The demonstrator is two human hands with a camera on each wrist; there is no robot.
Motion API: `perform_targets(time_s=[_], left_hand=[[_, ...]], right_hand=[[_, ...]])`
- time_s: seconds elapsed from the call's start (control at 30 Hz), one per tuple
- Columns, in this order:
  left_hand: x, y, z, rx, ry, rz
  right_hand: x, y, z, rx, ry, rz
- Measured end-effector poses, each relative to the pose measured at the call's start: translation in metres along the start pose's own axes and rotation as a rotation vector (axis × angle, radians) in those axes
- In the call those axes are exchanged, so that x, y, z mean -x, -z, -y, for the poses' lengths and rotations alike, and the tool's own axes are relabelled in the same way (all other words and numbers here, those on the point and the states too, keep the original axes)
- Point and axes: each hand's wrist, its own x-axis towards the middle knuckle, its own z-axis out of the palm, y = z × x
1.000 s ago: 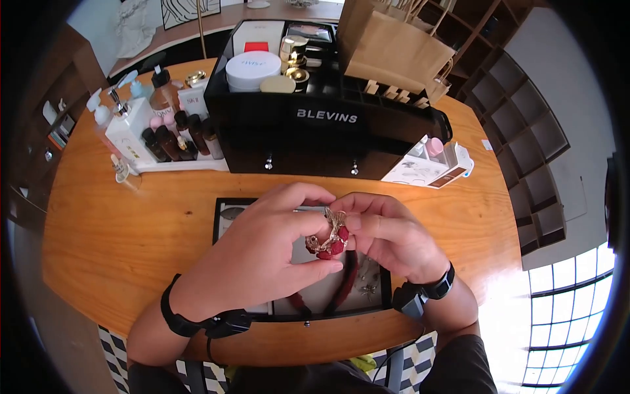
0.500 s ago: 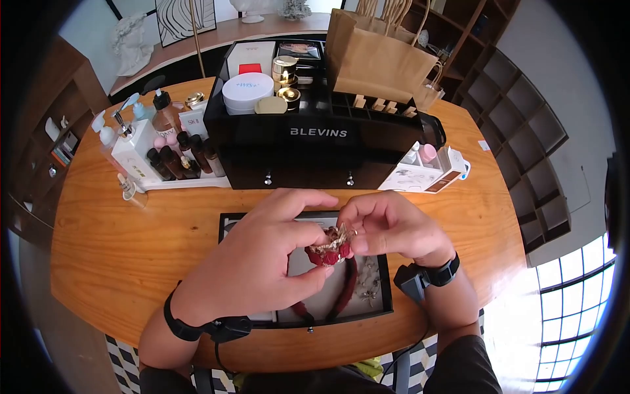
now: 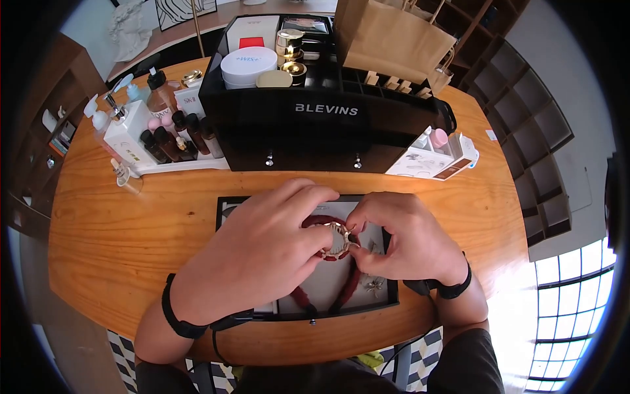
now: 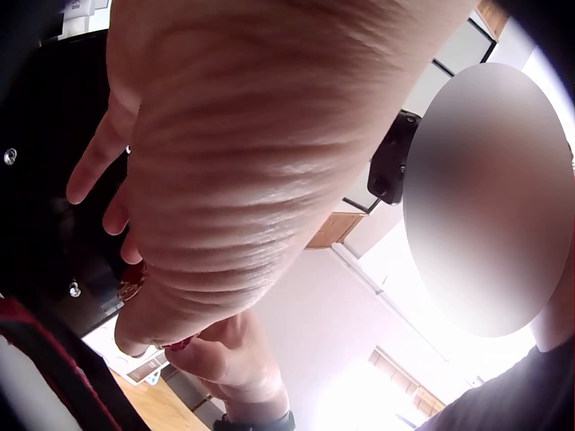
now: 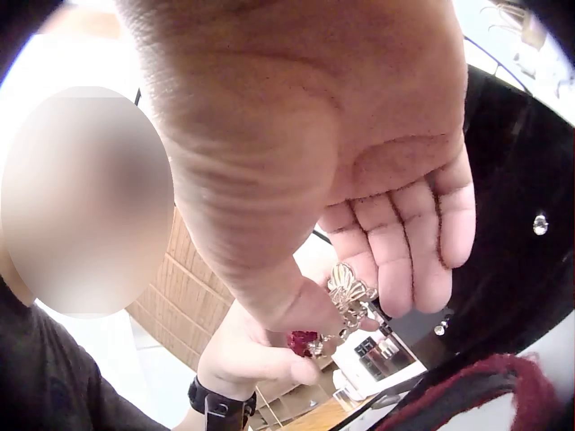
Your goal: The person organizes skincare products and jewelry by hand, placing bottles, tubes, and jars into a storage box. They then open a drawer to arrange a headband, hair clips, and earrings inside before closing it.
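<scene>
Between both hands is a ring-shaped gold ornament [image 3: 346, 240] with openwork metal and red flowers. In the right wrist view, a fan-shaped gold piece [image 5: 344, 285] and a red flower [image 5: 303, 342] on it show beside the right thumb. My left hand [image 3: 262, 246] pinches its left side, covering part of it. At the other side, my right hand [image 3: 415, 240] pinches the rim between thumb and index finger. Beneath the hands lies a shallow black-edged drawer tray [image 3: 394, 289] with a fuzzy dark red headband [image 3: 350, 287] and small silvery jewellery [image 3: 374, 284] inside.
A black BLEVINS cabinet [image 3: 262, 128] stands behind the tray, topped with a white round jar [image 3: 249, 65] and brown paper bags [image 3: 387, 46]. Bottles [image 3: 167, 141] crowd its left side; a white box [image 3: 420, 161] sits at its right. Everything stands on a wooden table [image 3: 125, 249].
The ornament has been turned so that its round opening faces up, its red flowers now mostly hidden. The right hand has rolled over, thumb and index finger at the rim; the left keeps its hold.
</scene>
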Motion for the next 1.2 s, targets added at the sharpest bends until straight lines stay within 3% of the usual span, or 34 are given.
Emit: perform_targets(time_s=[0.2, 0.5, 0.8, 1.2], left_hand=[[0.000, 0.001, 0.001, -0.012, 0.038, 0.012], [0.000, 0.008, 0.001, -0.027, 0.066, 0.038], [0.003, 0.020, 0.002, 0.013, 0.174, 0.214], [0.002, 0.028, 0.002, 0.073, 0.207, 0.307]], right_hand=[[0.000, -0.003, -0.004, 0.058, 0.111, -0.095], [0.001, 0.001, -0.004, 0.108, 0.111, -0.148], [0.005, 0.013, -0.001, 0.065, 0.027, -0.162], [0.000, 0.012, -0.002, 0.008, 0.085, -0.220]])
